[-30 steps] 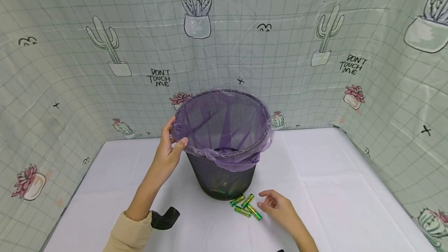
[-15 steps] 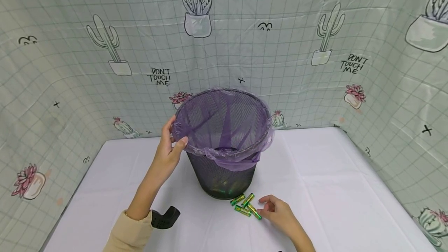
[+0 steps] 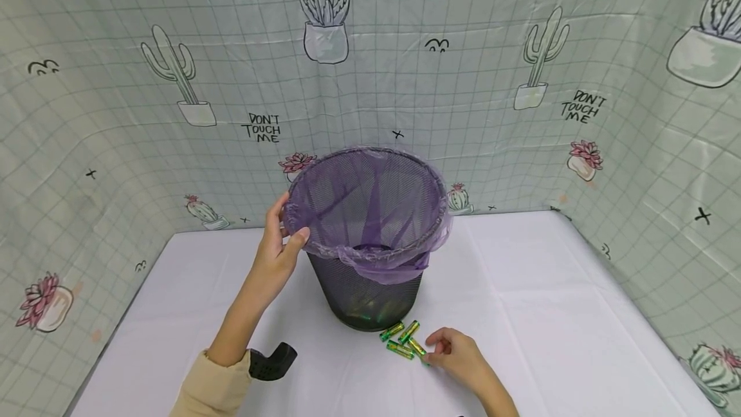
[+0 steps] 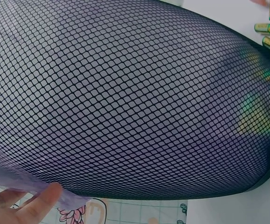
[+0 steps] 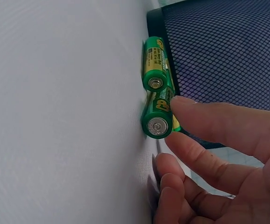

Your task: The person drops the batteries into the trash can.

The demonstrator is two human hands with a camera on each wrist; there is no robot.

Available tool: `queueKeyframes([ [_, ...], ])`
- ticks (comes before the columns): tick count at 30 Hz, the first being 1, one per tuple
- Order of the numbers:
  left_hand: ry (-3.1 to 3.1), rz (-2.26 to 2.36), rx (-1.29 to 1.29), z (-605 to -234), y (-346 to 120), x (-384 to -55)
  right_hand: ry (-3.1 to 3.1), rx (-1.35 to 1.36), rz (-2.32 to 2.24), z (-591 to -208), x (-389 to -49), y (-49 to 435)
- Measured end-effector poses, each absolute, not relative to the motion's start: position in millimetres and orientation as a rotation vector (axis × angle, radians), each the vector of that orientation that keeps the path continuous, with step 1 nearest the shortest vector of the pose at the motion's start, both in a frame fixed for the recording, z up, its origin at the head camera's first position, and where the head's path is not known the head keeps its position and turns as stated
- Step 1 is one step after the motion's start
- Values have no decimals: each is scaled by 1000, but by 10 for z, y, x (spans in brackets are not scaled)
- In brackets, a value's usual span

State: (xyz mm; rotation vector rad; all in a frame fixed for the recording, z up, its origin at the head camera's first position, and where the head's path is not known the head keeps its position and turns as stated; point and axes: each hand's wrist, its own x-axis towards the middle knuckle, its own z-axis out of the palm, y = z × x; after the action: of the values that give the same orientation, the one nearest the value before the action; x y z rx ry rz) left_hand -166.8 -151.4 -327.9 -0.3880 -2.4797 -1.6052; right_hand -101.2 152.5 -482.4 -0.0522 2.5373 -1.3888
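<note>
A black mesh wastebasket (image 3: pixel 370 301) stands upright on the table, lined with a thin purple bag (image 3: pixel 390 270) folded over its rim. My left hand (image 3: pixel 275 259) grips the basket's left rim, thumb over the bag and fingers outside. Several green and gold AA batteries (image 3: pixel 401 349) lie loose by the basket's front base. My right hand (image 3: pixel 460 358) is at the nearest battery (image 5: pixel 156 116); in the right wrist view its thumb tip lies right at the battery's side and the index fingertip just below. Green and gold shapes (image 4: pixel 253 112) show through the mesh near the basket's bottom.
A white cloth (image 3: pixel 532 314) covers the table. Patterned grid curtains (image 3: pixel 370 95) with cactus prints enclose the back and both sides, close behind the basket. A black strap piece (image 3: pixel 273 361) sits on my left wrist by the beige sleeve (image 3: pixel 214 385).
My right hand has shifted slightly left and down, its thumb now over the near end of the closest battery. The left hand keeps its grip and the wastebasket stays in place.
</note>
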Motion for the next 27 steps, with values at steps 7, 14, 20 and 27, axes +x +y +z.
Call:
queueKeyframes([
  [7, -2480, -1597, -383, -3280, -1511, -1670, 2567, -73, -1376, -4820, -1009, 1503],
  [14, -2479, -1611, -377, -3281, -1516, -1667, 2586, -72, -1351, -4820, -1014, 1489],
  [20, -2484, -1616, -376, -3277, -1515, -1666, 2626, -75, -1297, -4822, -1010, 1472],
  [27, -2489, -1609, -373, -3278, -1510, -1666, 2637, -86, -1258, -4790, -1003, 1449],
])
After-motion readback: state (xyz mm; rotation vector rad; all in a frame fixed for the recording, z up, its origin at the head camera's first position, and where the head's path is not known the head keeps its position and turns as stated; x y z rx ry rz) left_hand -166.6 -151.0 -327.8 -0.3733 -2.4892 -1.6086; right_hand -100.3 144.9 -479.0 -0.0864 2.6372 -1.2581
